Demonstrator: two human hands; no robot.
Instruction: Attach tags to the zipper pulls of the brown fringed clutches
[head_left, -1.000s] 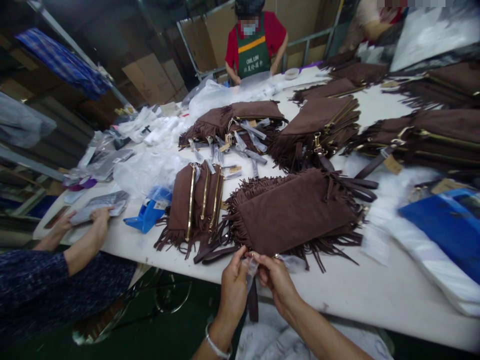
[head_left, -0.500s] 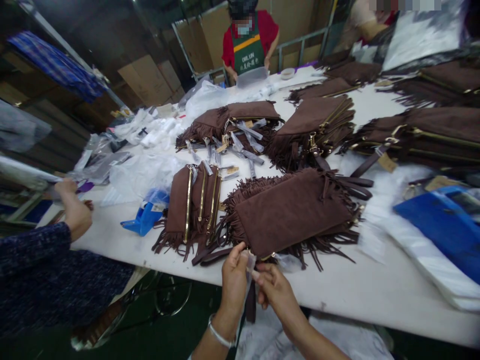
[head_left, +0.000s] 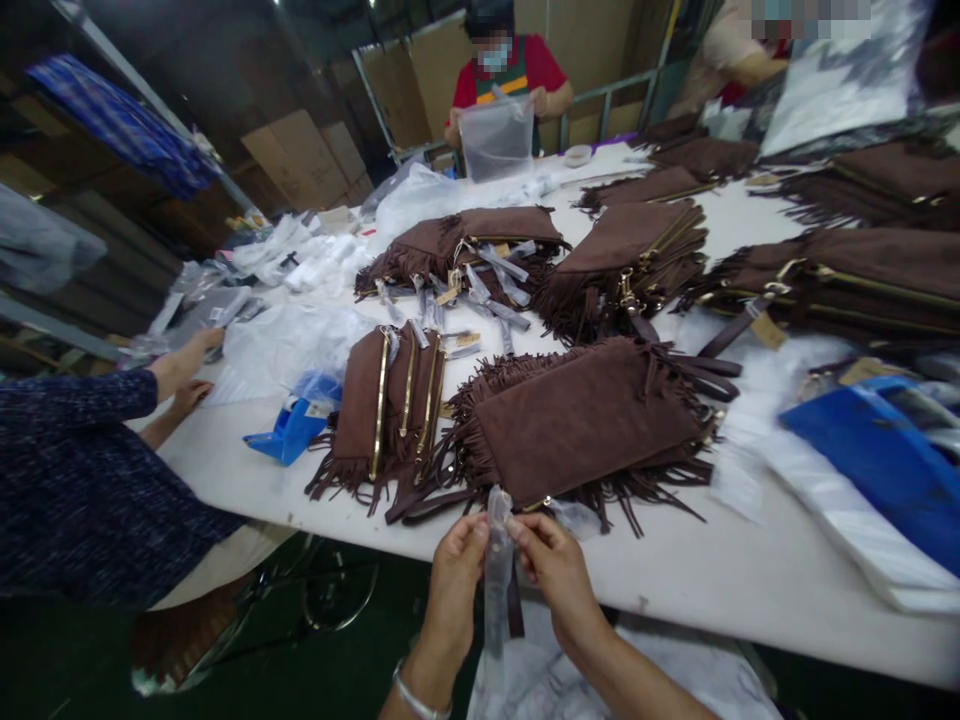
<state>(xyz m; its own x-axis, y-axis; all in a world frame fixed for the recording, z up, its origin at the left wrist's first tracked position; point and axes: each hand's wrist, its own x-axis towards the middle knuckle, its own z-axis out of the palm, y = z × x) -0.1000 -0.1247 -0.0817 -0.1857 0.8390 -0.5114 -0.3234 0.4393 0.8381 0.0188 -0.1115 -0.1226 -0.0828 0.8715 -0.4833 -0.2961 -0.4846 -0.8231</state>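
Note:
My left hand (head_left: 459, 565) and my right hand (head_left: 546, 550) pinch the two sides of a narrow clear plastic sleeve (head_left: 495, 575) at the table's front edge. The sleeve hangs down beside a dark brown wrist strap (head_left: 514, 600), and I cannot tell how much of the strap is inside it. Just beyond my fingers, a brown fringed suede bag (head_left: 592, 425) lies flat on top of a stack of similar ones. To its left stand several brown pouches (head_left: 364, 405) with gold zippers.
A blue tape dispenser (head_left: 289, 430) sits at left on the white table (head_left: 675, 570). More fringed bags (head_left: 622, 245) lie behind, and a blue box (head_left: 885, 450) is at right. A co-worker's arm (head_left: 180, 375) reaches in from the left; another person (head_left: 510, 80) holds up a clear bag (head_left: 496, 140).
The plastic sleeve now stretches out long between my hands, where it was bunched before. The left co-worker has reached farther over the table, and the person opposite has raised a clear bag.

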